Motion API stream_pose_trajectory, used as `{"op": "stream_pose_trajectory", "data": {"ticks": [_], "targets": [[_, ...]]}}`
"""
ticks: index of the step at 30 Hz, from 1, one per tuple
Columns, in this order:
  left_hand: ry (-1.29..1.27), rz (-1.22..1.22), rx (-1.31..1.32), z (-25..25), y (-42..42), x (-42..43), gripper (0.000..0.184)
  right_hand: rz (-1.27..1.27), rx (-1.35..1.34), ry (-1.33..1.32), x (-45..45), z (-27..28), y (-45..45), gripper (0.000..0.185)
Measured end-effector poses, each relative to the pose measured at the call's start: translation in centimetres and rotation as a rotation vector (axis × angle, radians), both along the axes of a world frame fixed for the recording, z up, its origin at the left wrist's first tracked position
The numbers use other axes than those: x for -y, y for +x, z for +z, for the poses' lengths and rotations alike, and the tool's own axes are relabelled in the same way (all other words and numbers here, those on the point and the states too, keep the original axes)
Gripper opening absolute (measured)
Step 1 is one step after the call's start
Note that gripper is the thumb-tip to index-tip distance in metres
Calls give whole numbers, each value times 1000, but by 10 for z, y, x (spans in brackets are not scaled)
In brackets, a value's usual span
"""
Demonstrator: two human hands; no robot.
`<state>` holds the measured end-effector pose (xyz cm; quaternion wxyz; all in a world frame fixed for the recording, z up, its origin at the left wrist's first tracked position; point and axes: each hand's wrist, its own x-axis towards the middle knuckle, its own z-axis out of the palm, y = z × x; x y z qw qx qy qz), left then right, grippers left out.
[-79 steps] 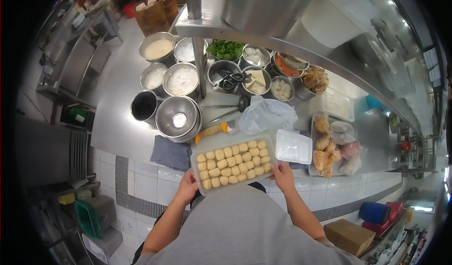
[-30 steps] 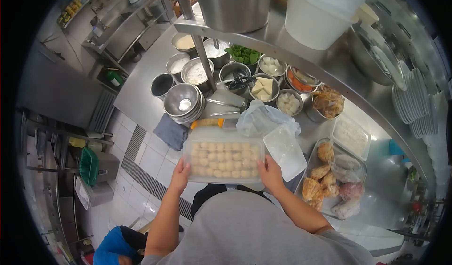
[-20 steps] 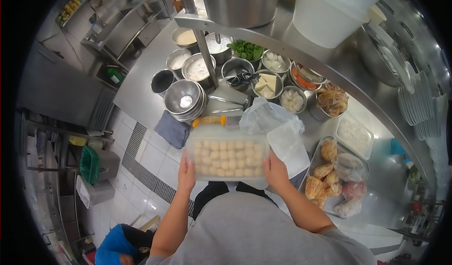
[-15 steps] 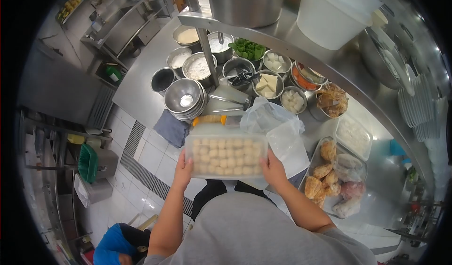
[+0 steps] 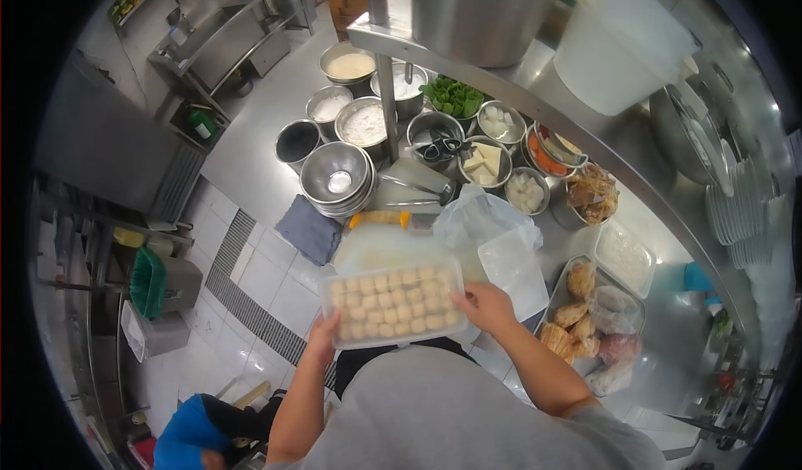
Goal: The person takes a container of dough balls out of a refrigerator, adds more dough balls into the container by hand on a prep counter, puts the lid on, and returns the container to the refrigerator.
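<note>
A translucent plastic container (image 5: 393,342) is held low in front of my body, with rows of pale round balls (image 5: 397,303) inside. My left hand (image 5: 324,338) grips its left end near the lower corner. At the right end, my right hand (image 5: 486,307) is closed on the rim, thumb and fingers pinching the edge. The container tilts slightly, its right side higher in view. Just beyond it lies a pale cutting board (image 5: 376,246), partly covered by the container.
Stacked steel bowls (image 5: 334,173) and a folded grey cloth (image 5: 308,229) sit left on the steel table. A plastic bag (image 5: 480,218) and a white lid (image 5: 514,274) lie right, beside a tray of browned food (image 5: 576,311). An overhead shelf (image 5: 535,77) crosses above. A person in blue (image 5: 188,436) is at lower left.
The container has come down and closer to my body, both hands moving with it, and it has turned slightly. More of the cutting board shows behind it. My view has shifted a little.
</note>
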<state>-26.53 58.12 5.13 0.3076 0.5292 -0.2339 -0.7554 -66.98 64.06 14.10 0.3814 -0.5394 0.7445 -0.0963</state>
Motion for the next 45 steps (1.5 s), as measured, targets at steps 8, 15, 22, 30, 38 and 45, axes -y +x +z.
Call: {"op": "stream_pose_trajectory", "data": {"ticks": [8, 15, 22, 30, 38, 45], "targets": [[-45, 186, -115, -23, 60, -50, 64, -316, -378, -364, 17, -38, -87, 118], [-45, 452, -82, -16, 145, -77, 55, -219, -250, -159, 48, -35, -99, 102], [-74, 729, -119, -25, 233, -100, 57, 442, -845, -608, 52, 48, -34, 43], [-123, 1069, -123, -38, 307, -96, 56, 90, 128, 38, 156, 159, 137, 24], [-183, 1246, -297, -32, 362, -46, 63, 199, 279, 75, 273, 112, 243, 30], [-244, 1397, -304, -29, 415, -11, 60, 479, 411, -68, 399, 97, 379, 19]]}}
